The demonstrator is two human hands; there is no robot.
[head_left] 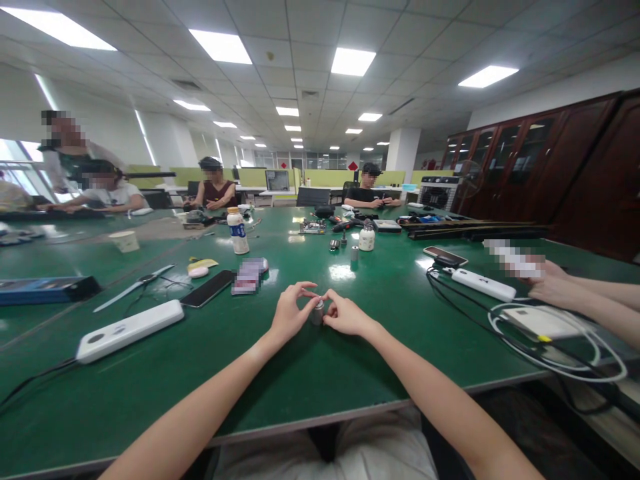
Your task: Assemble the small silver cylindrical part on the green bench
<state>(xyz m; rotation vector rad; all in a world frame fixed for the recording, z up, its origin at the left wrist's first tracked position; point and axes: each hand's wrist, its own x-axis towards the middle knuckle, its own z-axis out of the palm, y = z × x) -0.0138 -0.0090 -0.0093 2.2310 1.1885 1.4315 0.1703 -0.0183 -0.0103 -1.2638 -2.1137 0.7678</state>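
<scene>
A small grey metal cylinder [317,313] stands upright on the green table [280,380], in front of me. My left hand [293,309] is at its left side, thumb and fingers curved round its top. From the right, my right hand [345,313] touches it, with the fingers curled in and the thumb and index finger near the top. Both hands' fingertips meet at the cylinder's upper end, where some small detail is too tiny to make out. Another similar cylinder [355,253] stands farther back, beside a white patterned jar [367,239].
Left are a white power strip [130,331], a black phone [208,289] and a bottle [238,231]. Right are another power strip [483,285], looped cables and another person's hands [547,283] holding a blurred object. Several people sit around the table.
</scene>
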